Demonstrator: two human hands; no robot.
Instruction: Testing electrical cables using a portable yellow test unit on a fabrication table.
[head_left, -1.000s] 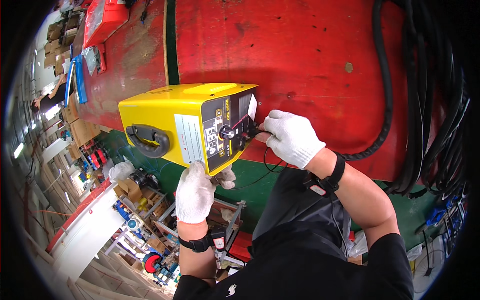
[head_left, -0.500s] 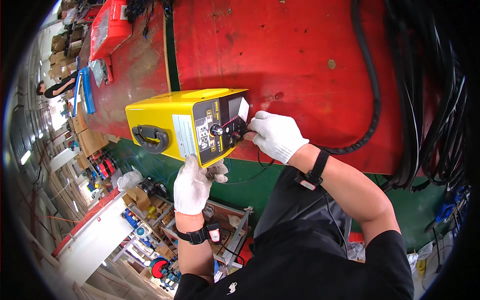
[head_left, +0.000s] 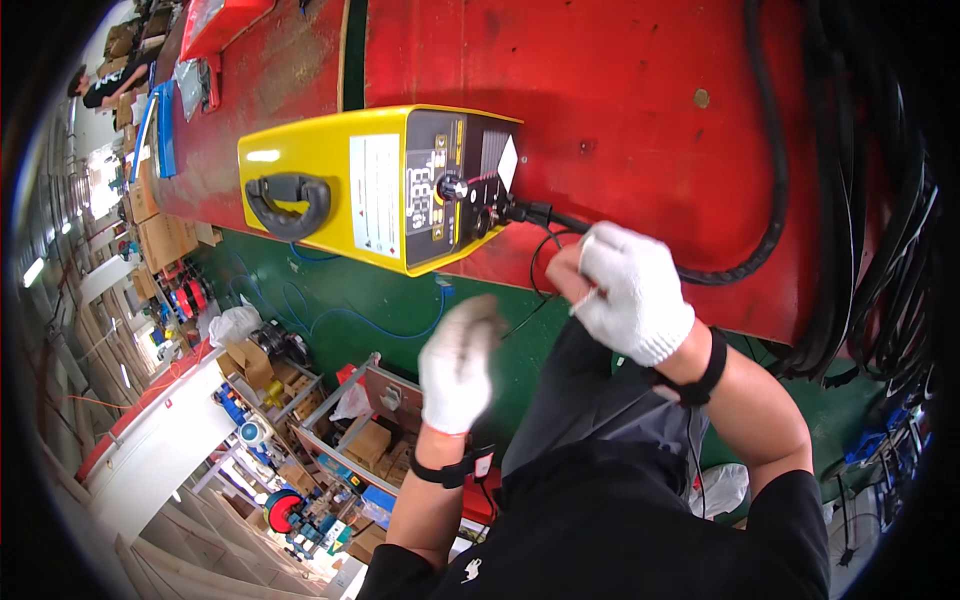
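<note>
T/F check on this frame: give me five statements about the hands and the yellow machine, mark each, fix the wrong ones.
1. The left hand and the right hand both wear white gloves. True.
2. The yellow machine has a black handle. True.
3. The left hand is gripping that handle. False: it is away from the handle, with a visible gap to the machine.
4. A black plug sits at the machine's front panel. True.
5. The tabletop under the machine is blue. False: it is red.
</note>
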